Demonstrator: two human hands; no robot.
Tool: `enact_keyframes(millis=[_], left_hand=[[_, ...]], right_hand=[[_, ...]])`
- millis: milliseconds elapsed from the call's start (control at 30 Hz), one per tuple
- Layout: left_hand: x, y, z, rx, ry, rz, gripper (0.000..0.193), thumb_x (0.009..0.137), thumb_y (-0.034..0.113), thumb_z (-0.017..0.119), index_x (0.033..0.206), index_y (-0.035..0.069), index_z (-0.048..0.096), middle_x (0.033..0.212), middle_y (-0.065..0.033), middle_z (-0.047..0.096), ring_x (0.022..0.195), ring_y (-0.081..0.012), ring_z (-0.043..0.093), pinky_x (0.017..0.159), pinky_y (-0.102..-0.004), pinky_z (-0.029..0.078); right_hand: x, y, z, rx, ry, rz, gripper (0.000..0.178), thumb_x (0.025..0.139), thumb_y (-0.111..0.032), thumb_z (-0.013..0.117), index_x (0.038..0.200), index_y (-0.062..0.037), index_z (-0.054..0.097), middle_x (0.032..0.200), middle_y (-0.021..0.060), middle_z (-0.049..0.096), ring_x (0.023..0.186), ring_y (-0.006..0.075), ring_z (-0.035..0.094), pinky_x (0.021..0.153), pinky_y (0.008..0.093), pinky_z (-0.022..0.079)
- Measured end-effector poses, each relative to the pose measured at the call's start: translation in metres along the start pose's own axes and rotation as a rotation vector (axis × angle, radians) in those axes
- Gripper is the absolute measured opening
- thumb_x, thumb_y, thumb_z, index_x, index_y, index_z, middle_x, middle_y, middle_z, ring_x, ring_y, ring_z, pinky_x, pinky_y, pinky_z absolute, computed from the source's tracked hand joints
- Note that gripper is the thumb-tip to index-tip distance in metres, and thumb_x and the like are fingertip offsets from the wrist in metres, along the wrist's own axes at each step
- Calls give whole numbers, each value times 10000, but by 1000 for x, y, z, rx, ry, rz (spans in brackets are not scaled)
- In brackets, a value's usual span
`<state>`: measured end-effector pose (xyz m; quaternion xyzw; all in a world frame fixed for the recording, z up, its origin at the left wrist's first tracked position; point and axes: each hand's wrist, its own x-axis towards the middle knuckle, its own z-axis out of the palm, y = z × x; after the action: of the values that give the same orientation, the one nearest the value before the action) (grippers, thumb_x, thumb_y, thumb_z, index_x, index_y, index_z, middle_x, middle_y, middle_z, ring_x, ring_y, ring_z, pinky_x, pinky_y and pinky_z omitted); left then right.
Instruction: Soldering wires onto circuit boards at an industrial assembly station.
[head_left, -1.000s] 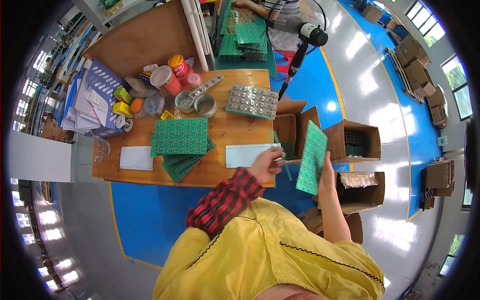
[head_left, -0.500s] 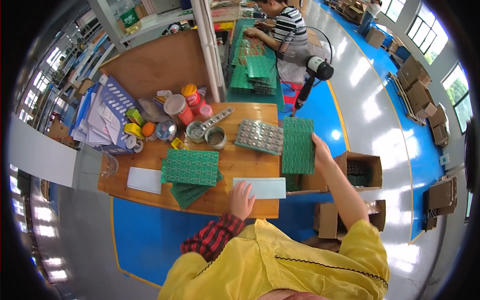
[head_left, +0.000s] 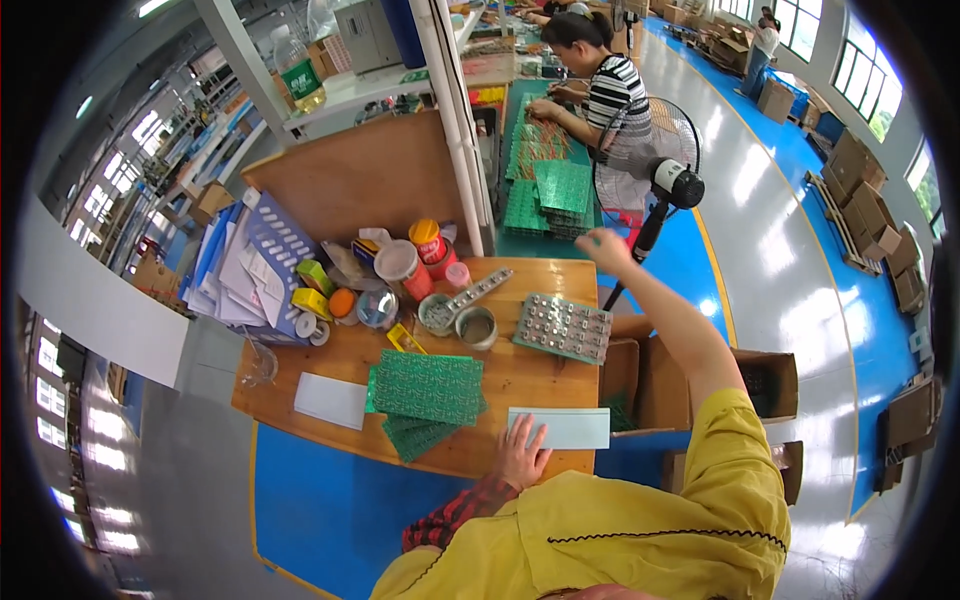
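Note:
My left hand (head_left: 522,455) lies with its fingers apart on the lower left part of a pale, flat rectangular piece (head_left: 575,428) at the table's front edge. Stretched out beyond the table's far right corner, my right hand (head_left: 606,250) has its fingers drawn together, with nothing visible in them. Green circuit boards (head_left: 430,388) are piled left of my left hand. Nearer the right edge sits a board-like plate with rows of shiny metal pieces (head_left: 563,328). White paper (head_left: 330,400) lies at the left of the table.
Jars (head_left: 400,268), a round tin (head_left: 476,327) and a blue file holder (head_left: 280,235) crowd the table's back left. A black fan (head_left: 665,182) stands past my right hand. Cardboard boxes (head_left: 660,380) sit right of the table. A co-worker (head_left: 618,95) handles green boards (head_left: 562,187) at another bench.
The green board that my right hand held upright beside the table is out of that hand. My right hand has moved farther away, toward the co-worker's bench. My left hand stays on the pale piece.

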<state>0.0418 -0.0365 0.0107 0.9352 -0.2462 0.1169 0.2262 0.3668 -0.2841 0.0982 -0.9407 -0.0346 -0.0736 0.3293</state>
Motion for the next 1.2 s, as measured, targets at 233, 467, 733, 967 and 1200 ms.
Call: enact_keyframes(millis=[233, 467, 733, 967, 1200], left_hand=[[7, -2, -5, -6, -4, 18, 464, 763, 290, 578, 1173, 97, 478, 1272, -168, 379, 1185, -336, 341, 904, -485, 305], [4, -4, 4, -26, 17, 29, 442, 769, 282, 567, 1157, 86, 485, 1278, -162, 380, 1199, -328, 333, 929, -470, 297], [-8, -10, 7, -102, 206, 7, 356, 714, 213, 634, 992, 32, 504, 1098, -155, 461, 1037, -316, 443, 833, -431, 375], [-3, -9, -1, -123, 203, 18, 251, 705, 195, 630, 890, 64, 521, 949, -92, 491, 931, -270, 482, 760, -397, 391], [-5, -8, 0, -109, 204, 21, 244, 704, 191, 627, 889, 68, 527, 956, -89, 497, 934, -271, 483, 758, -398, 395]], right_hand=[[-159, -40, 50, -394, -136, -334, 736, 571, -292, 730, 1210, -96, 424, 1295, 133, 362, 1243, 309, 279, 993, 438, 254], [-133, -20, 33, -193, -269, -401, 479, 670, -76, 567, 1138, -92, 466, 1138, 135, 493, 1070, 316, 473, 830, 413, 432], [-173, -70, -34, -52, -170, -519, 317, 768, -56, 473, 1084, -67, 487, 891, 165, 565, 799, 362, 553, 643, 438, 453], [-252, -62, -7, -120, -473, -408, 328, 774, -38, 487, 1101, -65, 486, 892, 143, 575, 762, 343, 567, 622, 425, 457], [-254, -57, -1, -169, -504, -506, 375, 751, -35, 500, 1123, -64, 464, 926, 119, 552, 773, 325, 568, 616, 411, 461]])
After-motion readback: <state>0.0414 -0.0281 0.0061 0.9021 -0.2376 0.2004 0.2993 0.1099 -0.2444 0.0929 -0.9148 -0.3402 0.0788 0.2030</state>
